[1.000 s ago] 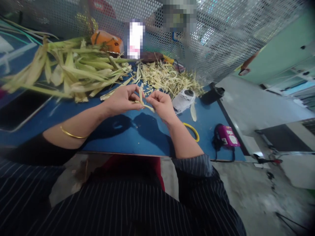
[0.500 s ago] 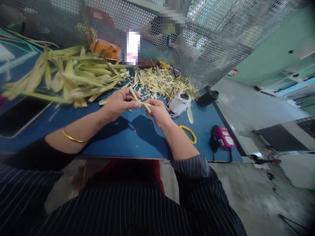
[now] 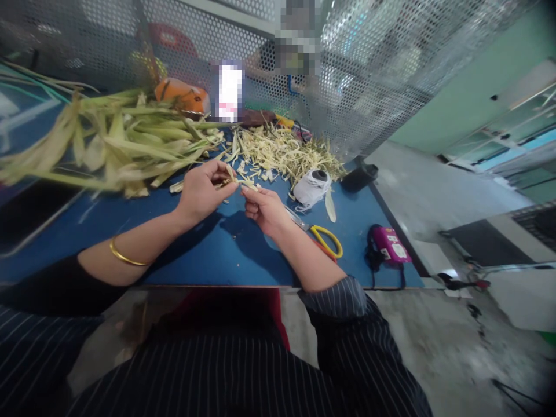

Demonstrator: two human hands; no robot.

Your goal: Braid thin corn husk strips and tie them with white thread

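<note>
Between both hands is a pale strip of corn husk (image 3: 230,174), folded or knotted near its middle; the exact shape is too small to tell. My left hand (image 3: 204,191) pinches one part of it between thumb and fingers. My right hand (image 3: 266,209) grips the other end, thumb on top and the other fingers curled under. Beyond the hands lies a heap of short cut husk pieces (image 3: 286,149). A spool of white thread (image 3: 311,189) stands just right of that heap. Scissors with yellow handles (image 3: 326,241) lie partly behind my right forearm.
Long green-yellow corn husks (image 3: 130,136) are piled at the left of the blue table (image 3: 195,260). An orange packet (image 3: 182,95) and a lit screen (image 3: 229,90) stand by the perforated metal partition (image 3: 365,75). At right are a black cylinder (image 3: 359,177) and a purple pouch (image 3: 391,244).
My hands have drawn slightly apart, still holding the husk strip, and my right hand has turned a little. More of the scissors shows beside my right forearm. The camera view has shifted slightly.
</note>
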